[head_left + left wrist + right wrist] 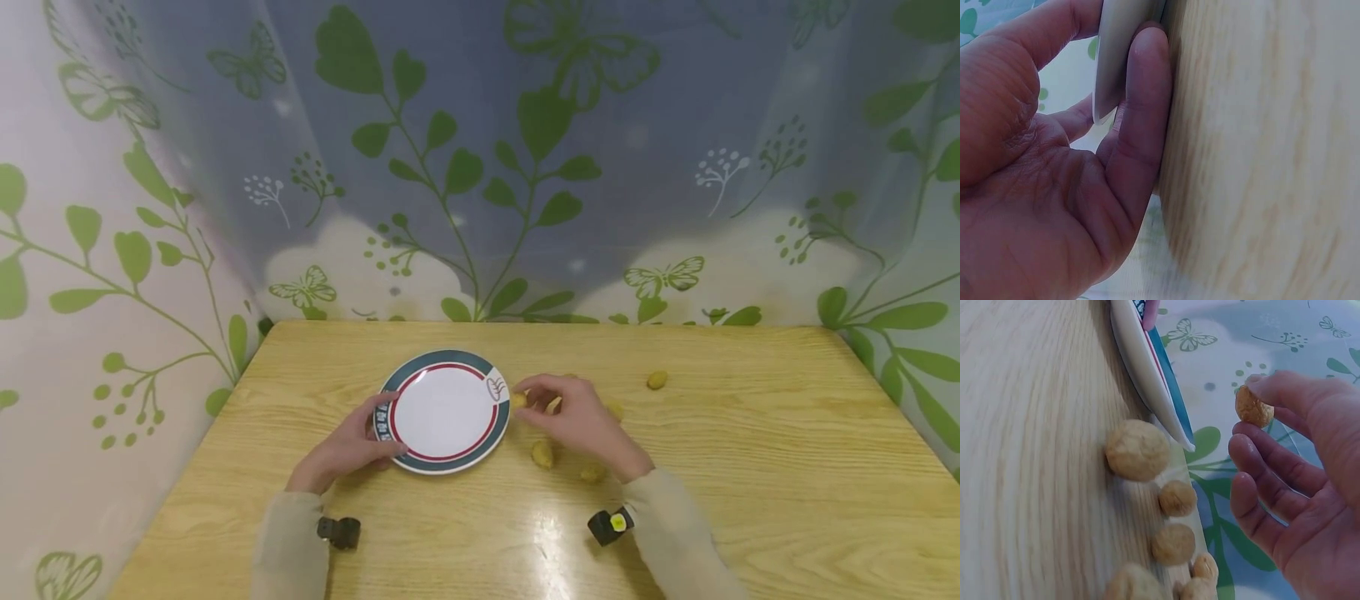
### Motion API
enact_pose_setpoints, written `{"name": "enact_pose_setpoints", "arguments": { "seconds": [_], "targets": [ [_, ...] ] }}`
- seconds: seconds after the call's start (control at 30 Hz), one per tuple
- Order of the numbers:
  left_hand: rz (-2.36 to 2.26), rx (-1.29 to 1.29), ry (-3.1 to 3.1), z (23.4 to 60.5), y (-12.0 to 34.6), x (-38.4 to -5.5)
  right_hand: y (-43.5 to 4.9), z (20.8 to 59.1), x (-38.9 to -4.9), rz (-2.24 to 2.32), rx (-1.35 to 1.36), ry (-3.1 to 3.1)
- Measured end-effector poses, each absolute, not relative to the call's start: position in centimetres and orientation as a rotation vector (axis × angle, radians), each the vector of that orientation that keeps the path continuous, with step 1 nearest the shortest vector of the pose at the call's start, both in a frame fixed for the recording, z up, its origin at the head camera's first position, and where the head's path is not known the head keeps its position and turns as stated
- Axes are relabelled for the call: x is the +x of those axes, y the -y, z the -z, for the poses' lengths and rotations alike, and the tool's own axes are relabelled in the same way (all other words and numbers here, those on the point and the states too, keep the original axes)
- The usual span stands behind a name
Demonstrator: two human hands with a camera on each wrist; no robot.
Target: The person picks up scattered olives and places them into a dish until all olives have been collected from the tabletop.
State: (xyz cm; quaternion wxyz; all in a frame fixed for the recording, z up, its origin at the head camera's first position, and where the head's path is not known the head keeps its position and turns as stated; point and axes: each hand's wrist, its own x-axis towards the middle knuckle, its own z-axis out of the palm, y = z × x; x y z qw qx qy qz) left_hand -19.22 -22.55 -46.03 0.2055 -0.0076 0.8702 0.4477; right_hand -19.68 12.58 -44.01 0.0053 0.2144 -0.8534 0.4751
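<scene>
My left hand (347, 446) grips the left rim of a round white plate (444, 412) with a blue-grey border and a red ring. In the left wrist view, fingers reach under the plate's raised edge (1110, 75), close to the tabletop. My right hand (573, 417) is just beyond the plate's right rim. It pinches a tan peanut in its shell (1252, 406) between thumb and index finger, while the other fingers are loosely bent. More peanuts (542, 454) lie around and under the right hand; some are partly hidden by it.
A single peanut (657, 380) lies apart on the right side of the light wooden table (765, 467). Behind and beside the table hangs a patterned cloth (480, 167) with leaves and butterflies. Small black cameras (341, 532) are on both wrists.
</scene>
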Motion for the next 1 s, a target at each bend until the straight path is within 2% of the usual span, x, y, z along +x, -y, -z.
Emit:
{"name": "enact_pose_setpoints", "arguments": {
  "seconds": [1.0],
  "targets": [
    [-1.331,-0.044,-2.351,45.9,22.5,-19.0,-8.5,44.9,-21.4,-1.509,0.796,2.709]
  ]
}}
